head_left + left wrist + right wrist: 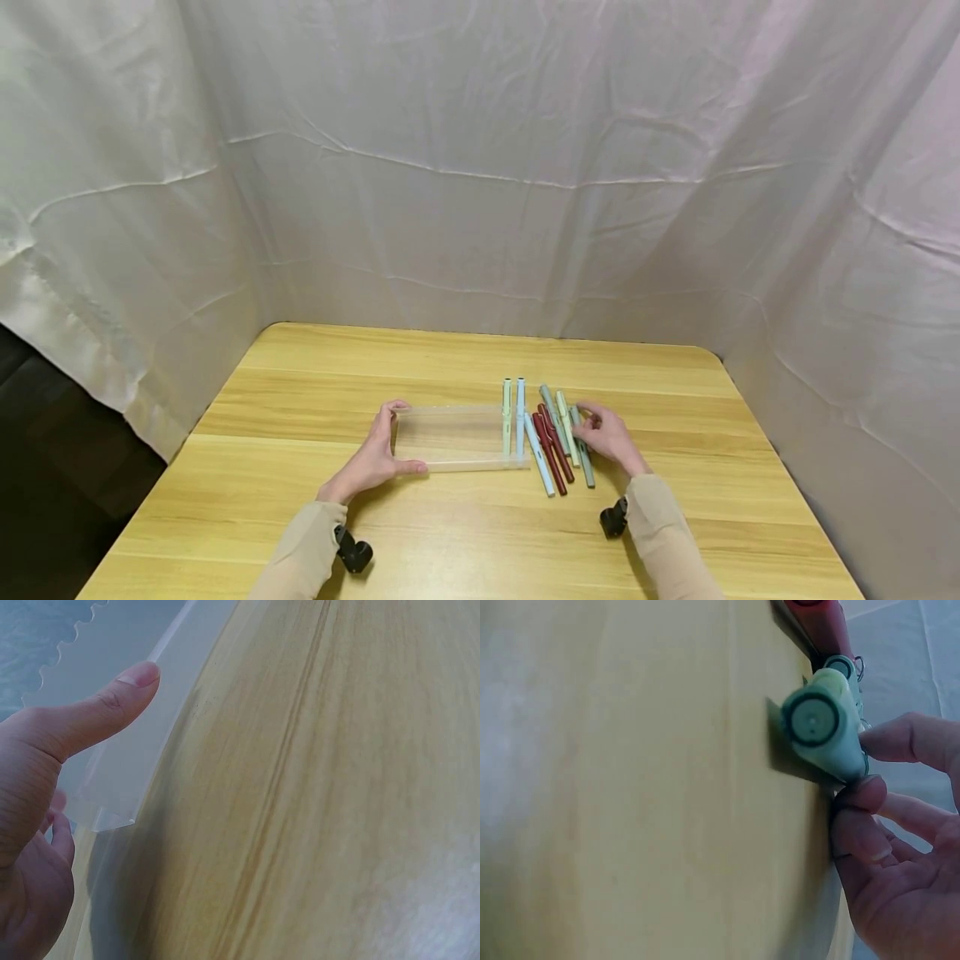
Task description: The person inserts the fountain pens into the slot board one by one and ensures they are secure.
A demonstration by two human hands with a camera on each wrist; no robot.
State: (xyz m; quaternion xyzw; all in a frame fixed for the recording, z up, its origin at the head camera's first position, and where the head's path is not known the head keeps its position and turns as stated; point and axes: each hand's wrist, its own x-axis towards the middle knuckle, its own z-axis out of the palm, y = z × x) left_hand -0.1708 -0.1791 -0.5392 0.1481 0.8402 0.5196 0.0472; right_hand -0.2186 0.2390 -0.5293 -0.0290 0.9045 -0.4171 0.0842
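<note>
A clear plastic pen rack (450,465) with a scalloped edge lies on the table. My left hand (377,454) grips its left end, with the thumb (112,705) on the near wall. A light green pen (507,417) and a light blue pen (521,417) lie side by side across its right end. My right hand (609,435) pinches a grey-green pen (821,731), the rightmost of a loose group. In that group are a light blue pen (540,457), two dark red pens (549,450), a light green pen (567,427) and another grey-green pen (553,417).
The wooden table (300,400) has rounded back corners. Pale curtains (465,208) hang behind it and at both sides. A small black camera sits at each wrist, the left one (352,550) and the right one (613,518).
</note>
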